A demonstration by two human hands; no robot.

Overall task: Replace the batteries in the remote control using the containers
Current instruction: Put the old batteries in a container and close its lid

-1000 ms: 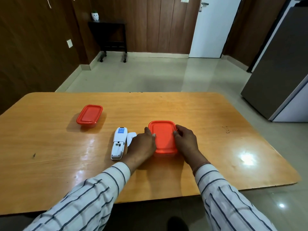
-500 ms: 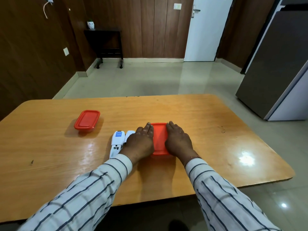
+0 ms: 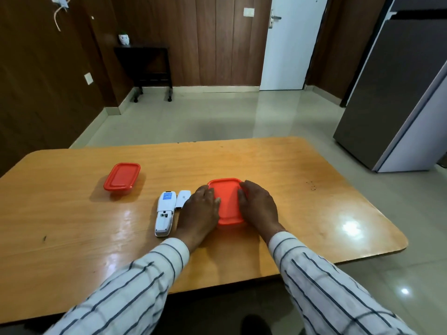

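Note:
A red lidded container [image 3: 227, 201] lies in the middle of the wooden table [image 3: 302, 189]. My left hand [image 3: 199, 213] lies palm down on its left side and my right hand [image 3: 257, 205] on its right side, both pressing on the lid. A white remote control [image 3: 165, 213] lies face down just left of my left hand, with its battery bay uncovered. Its loose white battery cover [image 3: 182, 198] rests beside it, partly hidden by my left hand. A second red lidded container [image 3: 122, 176] stands further left.
A grey refrigerator [image 3: 396, 97] stands to the right beyond the table. A dark side table [image 3: 147, 68] with a small white pot is against the far wall, next to a white door [image 3: 287, 44]. The table's front edge is close to me.
Both hands moved from gripping the near container's edges to lying flat on top of its lid. The view tilted slightly.

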